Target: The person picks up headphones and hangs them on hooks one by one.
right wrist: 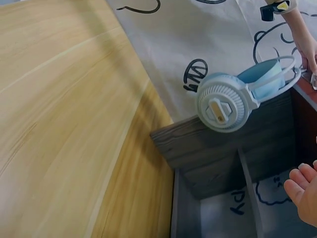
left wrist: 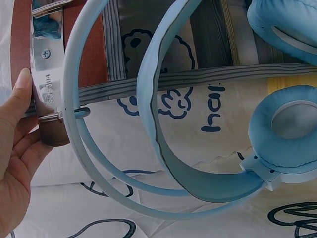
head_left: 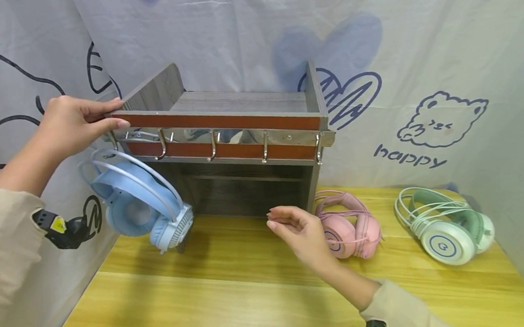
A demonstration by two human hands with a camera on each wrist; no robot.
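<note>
My left hand (head_left: 69, 123) grips the upper left corner of a grey wooden shelf (head_left: 239, 104), thumb on its front board and fingers over the edge. Just below it, a blue headset (head_left: 139, 202) hangs by its headband loops from the leftmost hook (left wrist: 81, 113) of the metal hook rail (left wrist: 48, 82). In the right wrist view the round outer side of one ear cup (right wrist: 220, 104) shows. My right hand (head_left: 305, 236) is in the air before the shelf's right side, fingers loosely bent and holding nothing. Close by it lies a pink headset (head_left: 346, 228).
A pale green and white headset (head_left: 446, 229) lies farther right on the yellow wooden table (head_left: 199, 304), its cable wound around it. Several hooks stick out along the shelf front, including one hook (head_left: 265, 148) near the right end. Printed cloth (head_left: 244, 33) hangs behind.
</note>
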